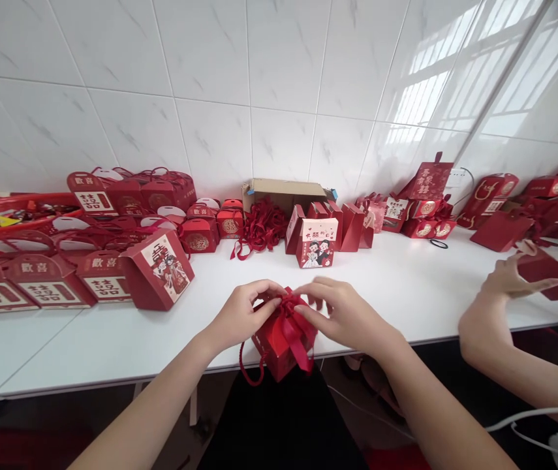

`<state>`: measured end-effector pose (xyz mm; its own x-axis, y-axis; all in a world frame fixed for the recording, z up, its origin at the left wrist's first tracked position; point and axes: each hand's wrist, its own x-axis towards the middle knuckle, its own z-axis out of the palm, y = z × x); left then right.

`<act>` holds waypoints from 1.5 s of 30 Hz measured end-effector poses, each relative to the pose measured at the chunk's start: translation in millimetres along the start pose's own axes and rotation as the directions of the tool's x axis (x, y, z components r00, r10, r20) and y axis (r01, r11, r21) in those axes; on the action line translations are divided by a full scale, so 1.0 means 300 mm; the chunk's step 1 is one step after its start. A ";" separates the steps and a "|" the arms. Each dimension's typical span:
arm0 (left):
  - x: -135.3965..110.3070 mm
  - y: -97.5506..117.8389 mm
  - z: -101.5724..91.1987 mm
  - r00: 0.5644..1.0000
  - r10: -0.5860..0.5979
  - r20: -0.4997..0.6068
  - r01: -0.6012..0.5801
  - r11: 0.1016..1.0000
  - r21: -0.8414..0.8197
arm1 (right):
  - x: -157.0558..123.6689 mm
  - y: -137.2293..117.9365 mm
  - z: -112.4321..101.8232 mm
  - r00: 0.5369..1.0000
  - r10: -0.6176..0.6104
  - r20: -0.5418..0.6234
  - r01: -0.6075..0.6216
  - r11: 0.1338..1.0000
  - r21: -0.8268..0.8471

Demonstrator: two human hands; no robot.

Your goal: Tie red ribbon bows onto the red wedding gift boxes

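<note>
A small red gift box (pixel 279 349) sits at the front edge of the white table (pixel 406 287), tied with a red ribbon (pixel 294 326) whose ends hang over its side. My left hand (pixel 242 313) pinches the ribbon at the box's top from the left. From the right, my right hand (pixel 342 313) pinches the same bow, fingers curled on the ribbon. A thin red cord loop hangs below the box on the left.
Many red gift boxes (pixel 97 274) crowd the left side, one tipped box (pixel 158 267) nearest. A cardboard carton (pixel 286 192) with red ribbons (pixel 259 228) stands at the back. Another person's hand (pixel 508 277) holds a red box (pixel 547 267) at the right.
</note>
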<state>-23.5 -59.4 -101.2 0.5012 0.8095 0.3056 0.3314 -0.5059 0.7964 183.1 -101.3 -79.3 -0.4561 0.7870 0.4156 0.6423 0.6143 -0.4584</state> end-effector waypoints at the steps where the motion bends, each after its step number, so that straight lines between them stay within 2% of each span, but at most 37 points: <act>1: 0.000 0.000 -0.005 1.000 0.004 0.001 -0.004 1.000 0.011 | 0.015 0.019 0.006 0.998 -0.059 -0.004 0.059 0.998 0.001; 4: 0.001 0.007 -0.019 1.000 0.009 0.002 -0.009 0.998 0.063 | 0.055 0.074 0.041 0.982 -0.190 0.018 0.189 0.982 0.021; 8: 0.002 0.019 -0.040 1.000 -0.026 0.004 0.025 0.986 0.165 | 0.068 0.114 0.079 0.974 -0.227 -0.002 0.227 0.972 -0.053; 13: 0.000 0.027 -0.067 0.997 -0.065 0.052 0.050 0.967 0.250 | 0.053 0.146 0.081 0.943 -0.328 0.056 0.333 0.922 -0.199; 18: -0.003 0.042 -0.076 0.990 -0.101 0.098 0.071 0.959 0.275 | 0.047 0.162 0.079 0.922 -0.376 0.093 0.387 0.892 -0.235; 20: 0.000 0.041 -0.070 0.991 -0.081 0.106 0.048 0.957 0.287 | 0.048 0.160 0.078 0.916 -0.393 0.079 0.401 0.884 -0.242; 24: 0.015 0.029 -0.052 0.988 -0.060 0.143 0.017 0.958 0.288 | 0.056 0.153 0.073 0.909 -0.413 0.054 0.416 0.890 -0.187; 27: 0.030 0.019 -0.046 0.974 -0.065 0.218 0.028 0.985 0.168 | 0.057 0.152 0.067 0.909 -0.411 0.063 0.416 0.895 -0.159; 30: 0.045 0.008 -0.051 0.960 -0.012 0.279 -0.013 0.996 0.087 | 0.053 0.154 0.063 0.911 -0.405 0.083 0.413 0.893 -0.179; 33: 0.056 -0.006 -0.060 0.948 0.007 0.318 -0.056 0.988 0.147 | 0.046 0.154 0.060 0.911 -0.399 0.105 0.412 0.893 -0.183; 36: 0.057 -0.021 -0.064 0.939 -0.041 0.342 -0.047 0.968 0.245 | 0.041 0.150 0.059 0.909 -0.399 0.122 0.415 0.895 -0.163; 38: 0.051 -0.028 -0.065 0.934 -0.073 0.350 -0.015 0.970 0.242 | 0.040 0.149 0.059 0.909 -0.394 0.137 0.410 0.905 -0.112; 42: 0.040 -0.023 -0.063 0.932 -0.082 0.352 0.058 0.995 0.077 | 0.039 0.157 0.071 0.915 -0.379 0.142 0.371 0.925 0.075; 45: 0.043 -0.013 -0.058 0.947 -0.056 0.317 0.057 0.998 0.007 | 0.037 0.157 0.089 0.930 -0.340 0.139 0.312 0.931 0.189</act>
<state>-32.2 -41.7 -91.4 0.7093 0.7004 0.0796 0.3648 -0.4613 0.8088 191.9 -62.2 -117.4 -0.7279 0.5314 0.4333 0.3397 0.8284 -0.4454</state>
